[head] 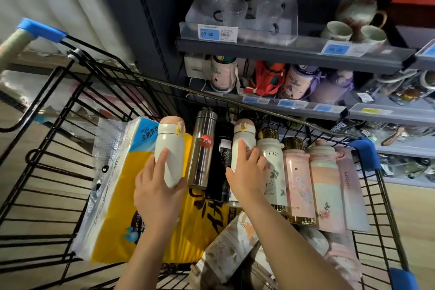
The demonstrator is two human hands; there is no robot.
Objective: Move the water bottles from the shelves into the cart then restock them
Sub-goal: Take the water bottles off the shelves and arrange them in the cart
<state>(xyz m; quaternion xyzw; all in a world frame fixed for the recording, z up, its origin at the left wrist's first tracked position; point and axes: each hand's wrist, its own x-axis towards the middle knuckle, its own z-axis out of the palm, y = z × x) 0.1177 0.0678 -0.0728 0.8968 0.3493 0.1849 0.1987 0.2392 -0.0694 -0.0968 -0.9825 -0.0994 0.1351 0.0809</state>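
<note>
Both hands down in black wire shopping cart (pixel 70 110), blue corner caps. Left hand (pixel 160 186) curled round lower half of cream-white flask with peach lid (pixel 168 148), index finger laid up its side, flask tilted, lifted over yellow-and-blue tissue pack (pixel 122 186). Right hand (pixel 247 172) gripping second cream-white flask with peach lid (pixel 243 139), fingers wrapped over its body, thumb on left edge; that flask standing in row with the others.

Between the hands: silver steel flask with red round sticker (pixel 203 146) and black flask (pixel 221 160), touching side by side, neither held. Right of right hand, same row against far wall of cart: white floral bottle with gold cap (pixel 273 167), pink floral bottle with gold cap and base (pixel 299 176), mint-and-pink bottle (pixel 326 181), then flat pink card pack (pixel 350 186). Nearer camera, under right forearm: cream patterned bottle lying on its side (pixel 226 252), more pale bottles beside it, blurred.

Beyond cart: dark metal shelving (pixel 294 50) with blue price tags. Top shelf: clear glass jug and tumblers on tray (pixel 247 4), glazed teapot with cups (pixel 355 19). Next shelf down: pink, red and purple kids' bottles with straps (pixel 282 80). Lower shelves at right: packaged goods, too blurred to name. Wood-look floor (pixel 412 207) under cart.
</note>
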